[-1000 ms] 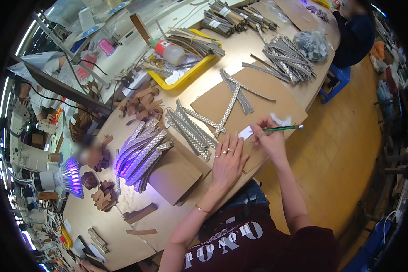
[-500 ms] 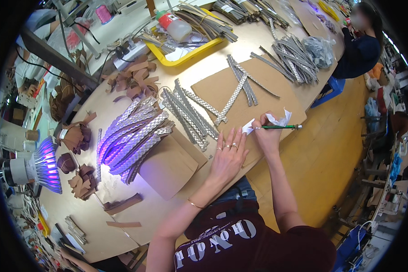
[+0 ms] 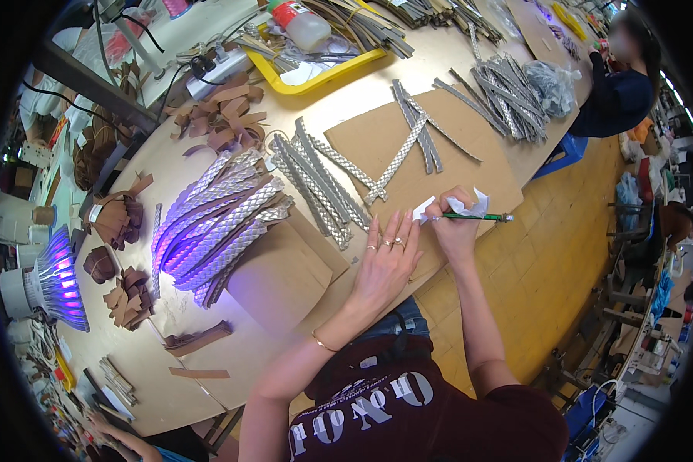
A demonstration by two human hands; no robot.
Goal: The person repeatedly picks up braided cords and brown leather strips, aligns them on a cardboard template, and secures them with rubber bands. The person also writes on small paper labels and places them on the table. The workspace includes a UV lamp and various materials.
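My right hand (image 3: 456, 229) is closed around a green pencil (image 3: 485, 217), at the near edge of a brown cardboard sheet (image 3: 470, 131). A crumpled white paper (image 3: 470, 205) sticks out above its fingers. Just left of that hand, a small white paper slip (image 3: 422, 210) shows. Beside it my left hand (image 3: 389, 258) lies flat with fingers stretched out, rings on them, fingertips near the slip; whether they touch it I cannot tell. The pencil's writing tip is hidden by my right hand. Silver braided strips (image 3: 396, 165) lie on the cardboard.
A large bundle of braided strips (image 3: 223, 223) rests left of my hands, by a glowing purple lamp (image 3: 58, 281). Brown strip scraps (image 3: 223, 115), a yellow tray (image 3: 323, 77) with a bottle, and another strip pile (image 3: 508, 96) stand farther off. A person (image 3: 620, 85) sits at far right.
The whole view has shifted slightly, with the table things a little farther left. Both hands keep nearly the same pose, the pencil still in my right hand.
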